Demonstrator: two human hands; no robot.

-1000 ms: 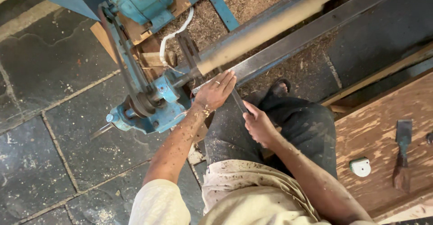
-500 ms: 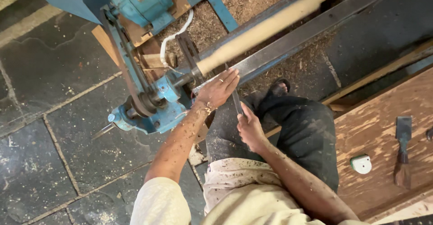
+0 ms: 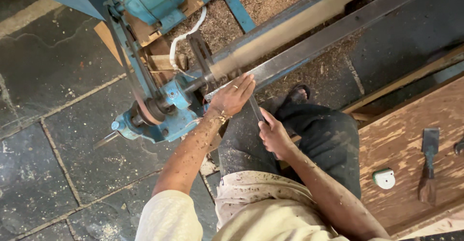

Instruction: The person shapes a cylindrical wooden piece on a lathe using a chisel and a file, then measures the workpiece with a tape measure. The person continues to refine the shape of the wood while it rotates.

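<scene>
Right hand (image 3: 274, 135) clenched around chisel (image 3: 254, 109)

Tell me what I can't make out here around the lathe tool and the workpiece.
Head view:
- Turning tool: its cutting tip is hidden under the left hand, its handle inside the right hand.
- Wooden workpiece: motion-blurred, so its surface detail is lost; its far end runs off near the top edge.
- Blue lathe: the upper part is cut off by the top edge.
- Chisel on the wooden bench: edge too small to judge.
</scene>
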